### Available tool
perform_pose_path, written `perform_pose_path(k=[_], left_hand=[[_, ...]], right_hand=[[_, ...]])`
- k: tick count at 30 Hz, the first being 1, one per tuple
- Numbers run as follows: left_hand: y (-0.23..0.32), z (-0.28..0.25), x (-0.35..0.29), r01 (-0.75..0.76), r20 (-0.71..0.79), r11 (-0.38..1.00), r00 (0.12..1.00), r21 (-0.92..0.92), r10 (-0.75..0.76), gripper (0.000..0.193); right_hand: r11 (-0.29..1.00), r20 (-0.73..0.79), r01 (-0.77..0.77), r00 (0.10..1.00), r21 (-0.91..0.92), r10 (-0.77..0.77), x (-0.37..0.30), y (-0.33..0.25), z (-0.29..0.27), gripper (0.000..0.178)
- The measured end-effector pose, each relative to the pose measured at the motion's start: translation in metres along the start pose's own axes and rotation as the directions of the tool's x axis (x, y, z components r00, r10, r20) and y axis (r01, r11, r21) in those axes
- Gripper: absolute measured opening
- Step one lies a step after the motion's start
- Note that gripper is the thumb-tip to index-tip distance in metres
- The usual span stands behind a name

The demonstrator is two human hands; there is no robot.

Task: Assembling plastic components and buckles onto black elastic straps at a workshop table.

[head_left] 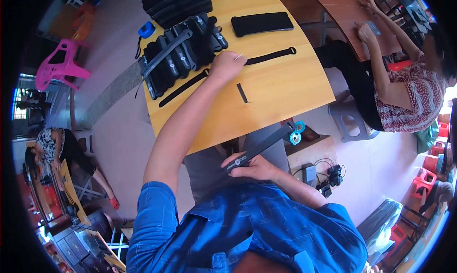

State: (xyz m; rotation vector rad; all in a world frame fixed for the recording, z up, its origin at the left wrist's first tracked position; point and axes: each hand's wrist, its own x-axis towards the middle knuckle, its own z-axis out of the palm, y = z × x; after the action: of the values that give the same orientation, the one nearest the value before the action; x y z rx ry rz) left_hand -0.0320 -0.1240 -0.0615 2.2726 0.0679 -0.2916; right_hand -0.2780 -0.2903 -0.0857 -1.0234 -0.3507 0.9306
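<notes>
The left hand [227,63] is stretched out over the yellow wooden bench [281,89], its grip closed around the middle of a long thin black fabric strap [269,56] that lies flat across the benchtop; something small and pale pokes out between the fingers, too small to identify. The right hand [252,167] is drawn in near the lap, its grip clamped on one end of a flat black elongated band [259,147] that reaches up toward the bench edge. Both pieces look light and limp, so they would likely sag if held at one end and handle best pinched flat near the middle or at a stiffened end. Beside the left hand sits a heap of black padded straps with grey tabs [183,49], a short black strip [243,93] and a flat black rectangular pouch [262,23]. A person in a patterned top [404,97] works at another table.
</notes>
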Motion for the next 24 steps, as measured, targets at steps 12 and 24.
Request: perform_pose_path(k=[12,24], left_hand=[[0.014,0.000,-0.024,-0.074,-0.305,0.929,0.932,0.361,0.193,0.045],[-0.057,-0.026,-0.278,-0.436,-0.315,0.857,0.801,0.274,0.509,0.030]], right_hand=[[0.985,-0.090,0.049,0.995,0.166,-0.034,0.016,-0.016,0.002,0.029],[0.942,-0.218,0.061,0.976,0.329,0.013,0.055,0.017,0.036,0.041]])
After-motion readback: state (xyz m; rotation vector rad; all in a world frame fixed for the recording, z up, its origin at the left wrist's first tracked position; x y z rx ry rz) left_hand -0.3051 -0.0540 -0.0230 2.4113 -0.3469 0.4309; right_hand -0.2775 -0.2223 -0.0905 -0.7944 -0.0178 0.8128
